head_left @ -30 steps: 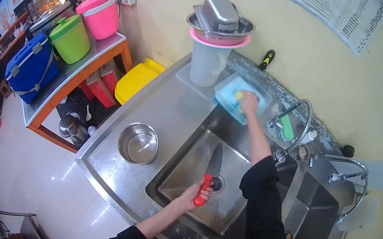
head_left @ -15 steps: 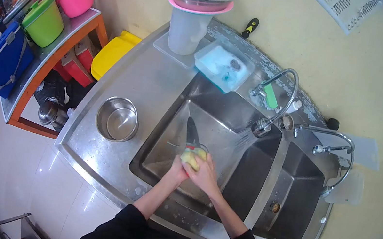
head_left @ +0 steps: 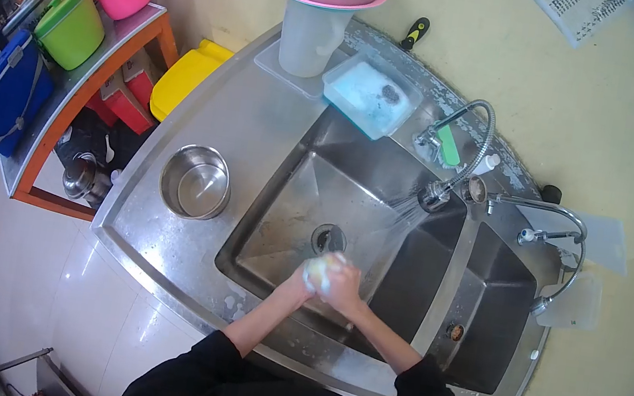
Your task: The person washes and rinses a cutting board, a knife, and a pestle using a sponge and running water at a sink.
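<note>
My left hand [head_left: 294, 285] and my right hand [head_left: 342, 286] are closed together over the front of the large sink basin. Between them is a yellowish sponge [head_left: 317, 273] covered in white foam. A dark knife blade [head_left: 337, 239] sticks out past the fingers, pointing away from me over the drain [head_left: 321, 239]. The handle is hidden in the hands; my left hand seems to grip it while the right presses the sponge. Water sprays from the faucet head [head_left: 434, 197] to the right of the hands.
A steel pot [head_left: 196, 183] stands on the left counter. Behind the basin are a tub of suds [head_left: 372, 96] and a pitcher [head_left: 307, 39] stacked with bowls. A second faucet [head_left: 548, 222] hangs over the smaller basin [head_left: 491, 316]. Lidded buckets [head_left: 73, 30] stand on a side table.
The hands have shifted slightly right, and the knife blade has swung, now looking shorter. More foam covers the sponge, and the red part seen before is hidden.
</note>
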`<state>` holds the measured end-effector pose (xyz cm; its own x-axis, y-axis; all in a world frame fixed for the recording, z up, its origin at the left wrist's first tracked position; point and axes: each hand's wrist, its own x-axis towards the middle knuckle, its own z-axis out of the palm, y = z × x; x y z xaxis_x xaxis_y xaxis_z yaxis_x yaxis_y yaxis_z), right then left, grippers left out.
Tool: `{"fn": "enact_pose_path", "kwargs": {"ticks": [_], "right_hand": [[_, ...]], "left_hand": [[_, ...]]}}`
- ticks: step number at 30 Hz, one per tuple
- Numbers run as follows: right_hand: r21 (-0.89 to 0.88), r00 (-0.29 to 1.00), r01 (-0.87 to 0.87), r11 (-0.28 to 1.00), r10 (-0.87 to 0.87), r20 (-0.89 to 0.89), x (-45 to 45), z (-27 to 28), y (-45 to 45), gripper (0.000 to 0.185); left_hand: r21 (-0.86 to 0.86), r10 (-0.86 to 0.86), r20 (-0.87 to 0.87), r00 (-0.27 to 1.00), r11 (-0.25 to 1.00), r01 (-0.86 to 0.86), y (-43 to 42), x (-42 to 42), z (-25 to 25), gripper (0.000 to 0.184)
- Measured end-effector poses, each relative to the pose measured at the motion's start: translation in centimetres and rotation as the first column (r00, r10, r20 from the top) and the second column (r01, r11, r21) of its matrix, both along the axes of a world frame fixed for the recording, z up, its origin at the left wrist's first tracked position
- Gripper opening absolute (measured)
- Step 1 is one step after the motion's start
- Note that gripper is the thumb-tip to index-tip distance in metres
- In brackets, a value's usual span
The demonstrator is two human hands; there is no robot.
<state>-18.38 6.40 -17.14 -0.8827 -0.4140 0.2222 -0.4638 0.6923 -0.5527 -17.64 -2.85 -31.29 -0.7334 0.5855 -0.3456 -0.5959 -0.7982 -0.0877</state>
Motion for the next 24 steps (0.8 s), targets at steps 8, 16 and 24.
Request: {"fn": "enact_pose_path", "kwargs": {"ticks": [8, 16, 24], "right_hand": [[0.0, 0.99, 0.11, 0.994, -0.109, 0.088, -2.4, -3.5, -2.5, 0.024], [-0.206, 0.978, 0.071, 0.976, -0.028, 0.205, -2.9, -3.0, -4.2, 0.021], [-0.291, 0.969, 0.099, 0.952, -0.025, 0.247, 0.3, 0.1, -4.2, 0.025]], "left_hand": [[-0.609, -0.063, 0.243, 0.968, 0.767, 0.203, -3.5, -1.1, 12.1, 0.017], [-0.468, -0.175, 0.17, 0.97, 0.852, 0.235, -6.1, 0.5, 9.9, 0.023], [-0.567, -0.078, 0.201, 0.976, 0.803, 0.181, -5.9, 0.3, 10.9, 0.045]]}}
